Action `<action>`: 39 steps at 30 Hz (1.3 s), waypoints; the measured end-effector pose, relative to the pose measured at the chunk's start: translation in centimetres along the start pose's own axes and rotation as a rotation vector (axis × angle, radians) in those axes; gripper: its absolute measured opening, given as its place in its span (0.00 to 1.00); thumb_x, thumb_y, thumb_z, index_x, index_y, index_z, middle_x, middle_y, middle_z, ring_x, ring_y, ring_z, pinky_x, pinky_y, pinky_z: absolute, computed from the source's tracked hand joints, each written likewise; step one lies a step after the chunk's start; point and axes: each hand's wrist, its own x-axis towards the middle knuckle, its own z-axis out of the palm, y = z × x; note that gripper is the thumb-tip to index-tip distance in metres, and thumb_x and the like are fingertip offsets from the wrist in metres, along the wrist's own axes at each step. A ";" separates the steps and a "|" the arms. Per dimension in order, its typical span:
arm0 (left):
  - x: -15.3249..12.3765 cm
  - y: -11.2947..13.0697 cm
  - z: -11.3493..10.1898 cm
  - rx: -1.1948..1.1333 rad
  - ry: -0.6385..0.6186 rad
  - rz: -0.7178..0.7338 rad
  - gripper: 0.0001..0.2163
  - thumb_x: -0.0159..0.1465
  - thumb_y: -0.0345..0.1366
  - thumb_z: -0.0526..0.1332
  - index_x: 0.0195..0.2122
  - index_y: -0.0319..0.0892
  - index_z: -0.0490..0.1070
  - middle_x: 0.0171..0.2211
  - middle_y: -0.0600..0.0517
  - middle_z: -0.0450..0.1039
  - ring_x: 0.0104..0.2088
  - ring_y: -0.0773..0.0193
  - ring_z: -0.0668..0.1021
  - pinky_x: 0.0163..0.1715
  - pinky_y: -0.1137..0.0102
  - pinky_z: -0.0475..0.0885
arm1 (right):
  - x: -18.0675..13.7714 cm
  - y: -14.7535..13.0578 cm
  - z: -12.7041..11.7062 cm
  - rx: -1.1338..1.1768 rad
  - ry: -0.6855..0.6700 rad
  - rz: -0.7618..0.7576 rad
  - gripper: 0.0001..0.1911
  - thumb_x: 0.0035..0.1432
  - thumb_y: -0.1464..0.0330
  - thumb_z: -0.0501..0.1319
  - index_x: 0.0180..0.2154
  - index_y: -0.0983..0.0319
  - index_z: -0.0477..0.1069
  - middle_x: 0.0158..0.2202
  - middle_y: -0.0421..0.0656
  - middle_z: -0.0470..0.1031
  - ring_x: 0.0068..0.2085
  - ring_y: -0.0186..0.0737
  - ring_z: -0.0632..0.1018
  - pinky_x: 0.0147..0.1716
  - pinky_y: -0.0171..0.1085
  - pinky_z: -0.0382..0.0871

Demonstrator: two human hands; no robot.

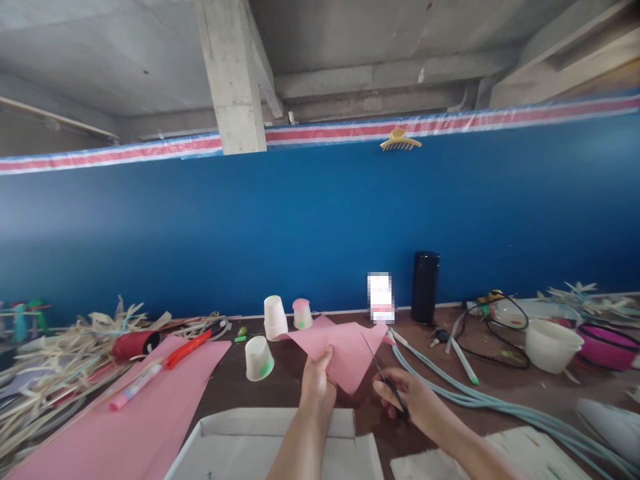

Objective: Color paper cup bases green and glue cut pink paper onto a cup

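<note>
My left hand (319, 383) pinches a sheet of pink paper (345, 353) by its lower left part, thumb on top, above the table. The paper is creased, with pointed corners. In my right hand (400, 393) is a pair of scissors (393, 390) with dark handles. Their blades reach up and left to the paper's right side; whether they are apart or closed I cannot make out. Behind the paper stand upturned white paper cups (274, 319), one of them a cup with a pink top (301, 315). Nearer lies a tilted cup with a green smudge (259, 359).
A white open box (240, 423) sits in front of me. Leftward are a large pink sheet (125, 427), a pink marker (135, 387), a red tool (189, 348) and piled strips (65, 373). Rightward are pale blue cords (465, 397), a black cylinder (425, 287) and a white tub (553, 347).
</note>
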 end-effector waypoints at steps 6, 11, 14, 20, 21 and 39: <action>-0.1 0.0 0.0 -0.003 -0.010 -0.008 0.18 0.54 0.31 0.66 0.46 0.39 0.69 0.41 0.43 0.76 0.42 0.56 0.78 0.45 0.62 0.72 | 0.0 -0.1 -0.1 -0.038 0.006 0.002 0.21 0.50 0.52 0.59 0.33 0.63 0.69 0.21 0.37 0.68 0.20 0.31 0.70 0.14 0.28 0.57; -0.1 0.2 0.2 -0.019 -0.004 -0.028 0.18 0.54 0.30 0.66 0.46 0.38 0.69 0.41 0.43 0.76 0.41 0.56 0.78 0.45 0.63 0.72 | -0.1 -0.3 -0.2 -0.049 -0.013 0.000 0.19 0.50 0.52 0.59 0.33 0.63 0.69 0.21 0.37 0.68 0.20 0.31 0.70 0.13 0.27 0.55; -0.1 0.2 0.2 -0.021 0.011 -0.034 0.17 0.54 0.29 0.66 0.45 0.38 0.69 0.40 0.44 0.76 0.41 0.57 0.78 0.45 0.63 0.72 | -0.2 -0.4 -0.2 -0.049 -0.009 0.008 0.19 0.50 0.53 0.60 0.33 0.63 0.70 0.21 0.37 0.68 0.20 0.31 0.69 0.14 0.28 0.55; 0.1 0.0 0.0 -0.020 0.007 -0.029 0.18 0.53 0.29 0.66 0.46 0.38 0.69 0.41 0.43 0.76 0.42 0.57 0.78 0.46 0.63 0.71 | 0.0 0.0 -0.3 -0.010 -0.019 -0.020 0.19 0.51 0.54 0.60 0.33 0.64 0.70 0.20 0.36 0.68 0.19 0.29 0.68 0.18 0.29 0.57; 0.1 0.0 0.0 -0.018 0.006 -0.029 0.18 0.53 0.29 0.66 0.46 0.39 0.69 0.41 0.43 0.76 0.42 0.57 0.78 0.46 0.63 0.71 | 0.0 0.1 -0.3 -0.002 -0.023 -0.020 0.19 0.51 0.54 0.60 0.33 0.64 0.70 0.20 0.36 0.68 0.19 0.29 0.68 0.18 0.29 0.57; 0.5 -0.2 -0.5 -0.010 0.007 -0.035 0.19 0.53 0.29 0.66 0.47 0.39 0.68 0.40 0.43 0.76 0.41 0.55 0.78 0.43 0.63 0.73 | -0.4 -1.2 -0.3 -0.039 -0.005 0.051 0.20 0.48 0.54 0.61 0.34 0.64 0.72 0.20 0.37 0.68 0.18 0.29 0.67 0.17 0.29 0.55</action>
